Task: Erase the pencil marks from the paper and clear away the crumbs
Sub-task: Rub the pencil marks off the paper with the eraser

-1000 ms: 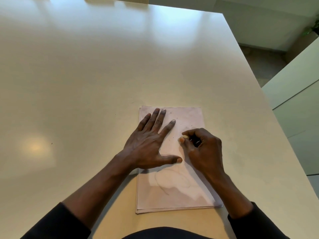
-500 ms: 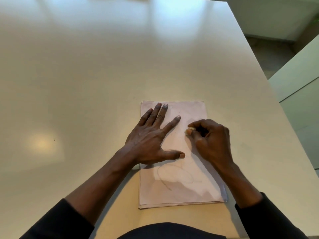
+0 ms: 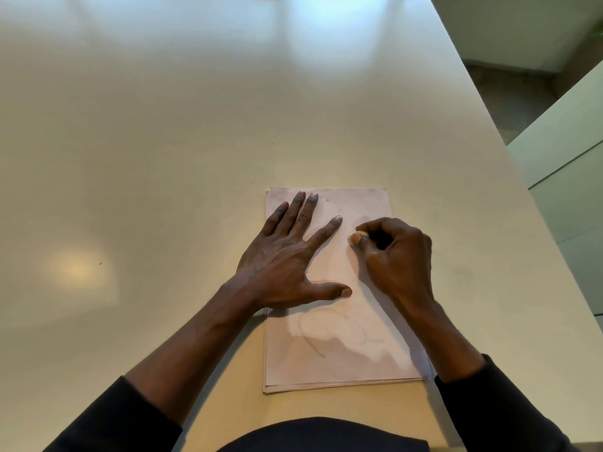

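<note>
A pale, glossy table (image 3: 163,158) fills the view, with a thin stack of paper (image 3: 355,367) lying near its front edge. Since a second ago the right hand (image 3: 396,259) has worked a little farther up the sheet, its fingers (image 3: 357,238) pinched on something small and light, probably an eraser, pressed to the upper right of the page. The left hand (image 3: 287,259) has stayed flat on the paper, fingers spread, thumb out, holding it steady. Judging by this, rubbing goes on at the top while the work lower down waits. One looping pencil mark (image 3: 313,340) is left on the lower half. A handful of tiny dark crumbs (image 3: 327,200) dot the upper part, too small to count exactly. Two hands, one paper stack.
</note>
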